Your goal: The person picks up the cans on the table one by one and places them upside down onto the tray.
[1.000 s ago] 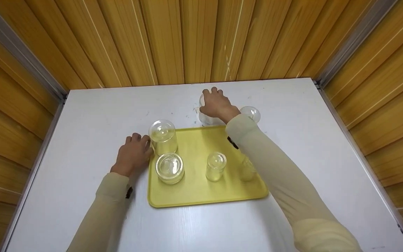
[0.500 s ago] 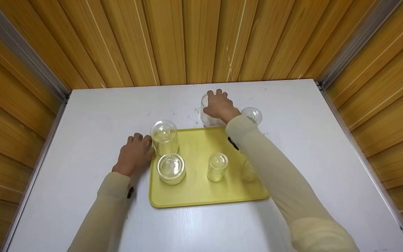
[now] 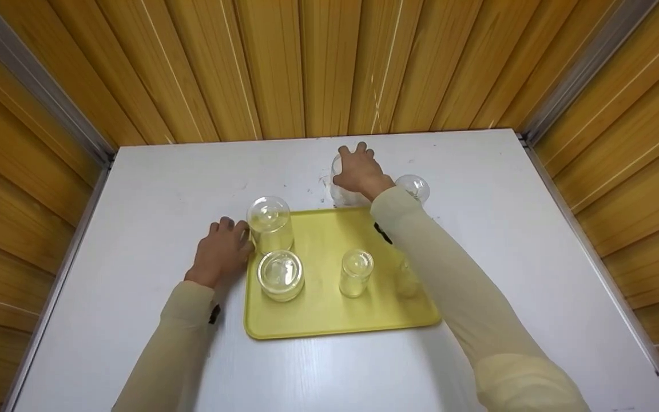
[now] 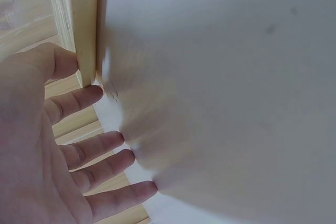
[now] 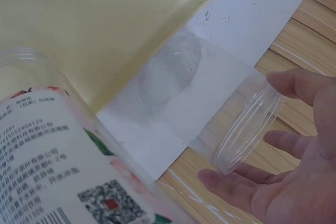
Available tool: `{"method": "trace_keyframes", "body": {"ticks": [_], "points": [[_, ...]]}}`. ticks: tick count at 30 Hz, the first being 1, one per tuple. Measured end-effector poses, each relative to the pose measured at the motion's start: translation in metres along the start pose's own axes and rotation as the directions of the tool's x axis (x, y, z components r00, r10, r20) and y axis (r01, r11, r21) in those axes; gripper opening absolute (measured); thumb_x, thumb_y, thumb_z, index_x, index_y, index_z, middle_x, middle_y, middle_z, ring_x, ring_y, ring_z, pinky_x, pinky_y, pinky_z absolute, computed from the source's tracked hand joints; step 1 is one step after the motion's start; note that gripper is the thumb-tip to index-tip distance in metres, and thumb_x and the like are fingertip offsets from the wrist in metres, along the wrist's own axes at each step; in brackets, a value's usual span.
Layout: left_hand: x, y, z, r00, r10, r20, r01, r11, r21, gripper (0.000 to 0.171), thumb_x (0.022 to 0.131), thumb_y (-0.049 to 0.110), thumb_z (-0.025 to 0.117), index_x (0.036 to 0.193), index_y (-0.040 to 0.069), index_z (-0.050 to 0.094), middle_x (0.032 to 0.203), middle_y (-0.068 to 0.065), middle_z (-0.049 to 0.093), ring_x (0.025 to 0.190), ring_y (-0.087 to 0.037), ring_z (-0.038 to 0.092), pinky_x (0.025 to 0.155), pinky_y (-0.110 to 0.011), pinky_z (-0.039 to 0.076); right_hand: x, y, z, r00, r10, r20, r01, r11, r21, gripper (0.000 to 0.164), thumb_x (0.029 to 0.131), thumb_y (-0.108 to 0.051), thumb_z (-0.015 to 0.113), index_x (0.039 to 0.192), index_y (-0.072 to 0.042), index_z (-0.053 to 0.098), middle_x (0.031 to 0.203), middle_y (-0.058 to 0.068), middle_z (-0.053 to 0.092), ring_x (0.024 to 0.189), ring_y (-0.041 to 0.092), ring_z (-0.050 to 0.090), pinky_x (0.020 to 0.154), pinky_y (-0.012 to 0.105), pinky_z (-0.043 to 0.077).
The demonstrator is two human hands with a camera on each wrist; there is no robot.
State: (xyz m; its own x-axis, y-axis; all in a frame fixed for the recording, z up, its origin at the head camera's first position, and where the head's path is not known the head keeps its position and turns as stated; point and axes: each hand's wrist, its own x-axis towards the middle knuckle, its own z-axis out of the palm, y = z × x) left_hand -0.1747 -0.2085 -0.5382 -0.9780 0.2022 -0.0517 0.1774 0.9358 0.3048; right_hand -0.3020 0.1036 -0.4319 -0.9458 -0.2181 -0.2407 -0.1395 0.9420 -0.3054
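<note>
My right hand (image 3: 358, 171) reaches past the tray's far edge and holds a clear jar (image 3: 341, 191) from above. In the right wrist view, thumb and fingers curve round the threaded rim of this upright clear jar (image 5: 210, 93). My left hand (image 3: 222, 252) rests at the left side of the yellow tray (image 3: 318, 317). Its thumb touches the tray rim (image 4: 85, 30), while the other fingers lie nearly straight on the table. Beside the right sleeve stands another clear jar (image 3: 413, 187). A jar with a printed label (image 5: 58, 156) shows close up in the right wrist view.
On the tray stand a tall clear container (image 3: 270, 223), a short wide one (image 3: 281, 274) and a narrow one (image 3: 356, 273). Another clear container (image 3: 407, 280) is partly hidden by the right sleeve. The white table (image 3: 152, 189) meets wood-patterned walls (image 3: 324, 68) at the back and sides.
The head view has shifted slightly. My right hand stays at the same jar, its fingers a little more spread; my left hand and the tray have hardly moved.
</note>
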Motion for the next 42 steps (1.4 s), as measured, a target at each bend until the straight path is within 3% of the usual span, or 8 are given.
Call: {"method": "trace_keyframes", "body": {"ticks": [20,42], "points": [[-0.001,0.001,-0.001,1.000,-0.017,0.009,0.017,1.000,-0.001,0.047,0.106,0.032,0.050,0.142,0.002,0.058,0.134,-0.028,0.052,0.120,-0.047,0.051,0.084,-0.065,0.055,-0.007,-0.010,-0.003,0.995,-0.075,-0.060,0.079,0.994,0.075,0.075,0.097,-0.027,0.068,0.164,-0.013,0.038,0.155,0.031,0.030,0.134,0.042,0.043,0.101,0.053,0.051],[-0.001,-0.002,-0.001,1.000,-0.007,-0.002,0.007,1.000,-0.019,0.046,0.104,0.030,0.051,0.140,0.002,0.059,0.135,-0.029,0.052,0.119,-0.047,0.050,0.082,-0.064,0.055,-0.031,-0.024,-0.011,0.960,-0.191,-0.205,0.232,0.951,0.204,0.071,0.093,-0.025,0.070,0.159,-0.012,0.047,0.145,0.030,0.040,0.124,0.040,0.048,0.095,0.050,0.052]]}}
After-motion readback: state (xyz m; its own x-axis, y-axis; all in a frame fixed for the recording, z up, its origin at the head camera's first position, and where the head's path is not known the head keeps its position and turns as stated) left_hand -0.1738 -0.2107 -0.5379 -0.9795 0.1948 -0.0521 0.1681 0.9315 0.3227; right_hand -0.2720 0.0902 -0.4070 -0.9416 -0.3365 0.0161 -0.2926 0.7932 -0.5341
